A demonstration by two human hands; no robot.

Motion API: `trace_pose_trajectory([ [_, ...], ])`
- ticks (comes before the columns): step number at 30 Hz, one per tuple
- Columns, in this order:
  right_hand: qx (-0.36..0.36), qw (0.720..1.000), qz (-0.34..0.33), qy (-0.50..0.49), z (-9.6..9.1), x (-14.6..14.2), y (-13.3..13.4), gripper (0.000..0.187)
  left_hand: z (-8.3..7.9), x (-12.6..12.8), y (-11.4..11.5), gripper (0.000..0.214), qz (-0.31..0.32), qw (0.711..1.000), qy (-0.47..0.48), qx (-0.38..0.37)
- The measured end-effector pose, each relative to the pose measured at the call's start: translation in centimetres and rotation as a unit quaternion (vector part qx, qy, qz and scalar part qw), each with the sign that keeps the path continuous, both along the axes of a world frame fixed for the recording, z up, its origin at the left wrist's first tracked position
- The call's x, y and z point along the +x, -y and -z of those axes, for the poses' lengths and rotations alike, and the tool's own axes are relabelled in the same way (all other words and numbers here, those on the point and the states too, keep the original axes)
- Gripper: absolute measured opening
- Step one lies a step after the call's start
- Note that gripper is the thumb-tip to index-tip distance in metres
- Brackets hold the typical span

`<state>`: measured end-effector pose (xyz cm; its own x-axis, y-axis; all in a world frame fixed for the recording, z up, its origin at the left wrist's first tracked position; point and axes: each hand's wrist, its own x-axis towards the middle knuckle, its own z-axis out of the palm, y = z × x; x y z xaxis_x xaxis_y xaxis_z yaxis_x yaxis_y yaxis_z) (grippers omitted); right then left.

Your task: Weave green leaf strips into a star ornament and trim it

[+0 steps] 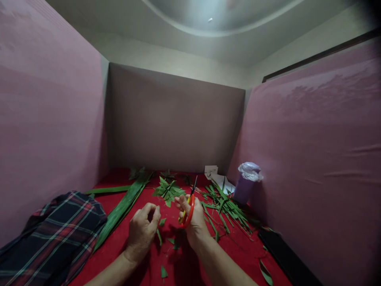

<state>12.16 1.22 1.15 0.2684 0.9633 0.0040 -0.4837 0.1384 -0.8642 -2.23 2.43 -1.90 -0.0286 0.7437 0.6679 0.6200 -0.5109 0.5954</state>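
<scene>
My right hand (pixel 190 222) grips red-handled scissors (pixel 188 209), blades pointing up and away, over a red cloth-covered table (pixel 238 246). My left hand (pixel 143 230) hovers beside it with fingers curled in a pinch; whether it holds a small green bit I cannot make out. Just beyond both hands lies a folded green leaf star (pixel 167 190). Small green leaf cuttings (pixel 163 272) lie scattered under and around my wrists.
Long green leaves (pixel 123 206) lie to the left, beside a plaid cloth (pixel 53 238). A pile of cut leaf strips (pixel 226 204) sits right, near a purple cup (pixel 244 184) and white paper (pixel 212 171). A black flat object (pixel 285 258) lies at right. Pink and grey partitions enclose the table.
</scene>
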Motion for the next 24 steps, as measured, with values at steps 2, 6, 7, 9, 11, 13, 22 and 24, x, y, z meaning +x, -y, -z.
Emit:
trace_pose_trajectory([
  [2,-0.013,1.000,0.021,0.008,0.1,-0.1,-0.2,0.049,0.0,0.2,0.2,0.024,0.015,1.000,0.006,-0.002],
  [6,-0.012,0.998,0.059,0.027,0.2,0.2,-0.7,0.042,0.1,0.6,0.5,0.025,0.042,0.999,0.010,-0.018],
  [7,-0.009,0.997,0.065,0.031,0.2,0.3,-0.8,0.042,0.0,0.7,0.6,0.025,0.054,0.998,0.011,-0.024],
  [9,-0.004,0.997,0.070,0.038,0.2,0.8,-1.1,0.042,-0.1,0.7,0.6,0.022,0.086,0.995,0.026,-0.047],
  [11,0.004,0.997,0.065,0.047,0.1,1.3,-1.3,0.045,-0.3,0.7,0.5,0.020,0.108,0.988,0.069,-0.080],
  [13,0.012,0.997,0.050,0.060,0.2,1.7,-1.3,0.048,-0.5,0.6,0.2,0.028,0.111,0.979,0.131,-0.112],
  [22,-0.007,0.995,-0.047,0.087,0.8,2.0,-0.3,0.049,-0.8,0.8,-0.4,0.034,0.285,0.833,0.353,-0.317],
  [24,-0.013,0.994,-0.058,0.089,0.8,1.9,-0.2,0.050,-0.9,0.8,-0.3,0.035,0.273,0.826,0.365,-0.331],
])
